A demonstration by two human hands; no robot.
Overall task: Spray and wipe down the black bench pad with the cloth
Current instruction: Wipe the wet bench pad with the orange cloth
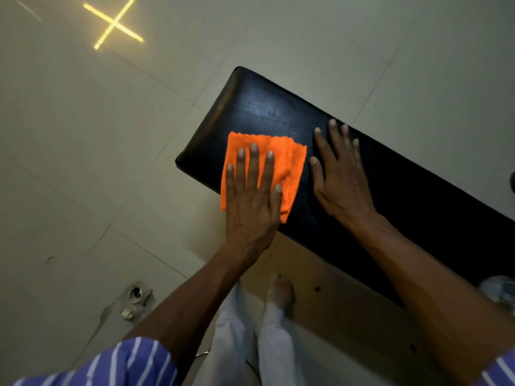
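The wiping step is on: the left hand [252, 201] lies flat with fingers spread on the orange cloth [281, 162], pressing it onto the black bench pad [404, 196] near the pad's rounded end. The cloth is folded and hangs a little over the near edge of the pad. The right hand [338, 174] is flat too, fingers splayed, palm down on the bare pad just beside the cloth, holding nothing, and looks to be bracing. The pad stretches away to the right, so most of its length probably remains to be covered; the next move calls for sliding the cloth along it under steady palm pressure, the bracing hand giving way ahead of it. At the right edge, by the pad's near side, a pale clear shape [498, 289] may be the spray bottle, too cut off to say, and its contents cannot be read. Below, the tiled floor [83, 162].
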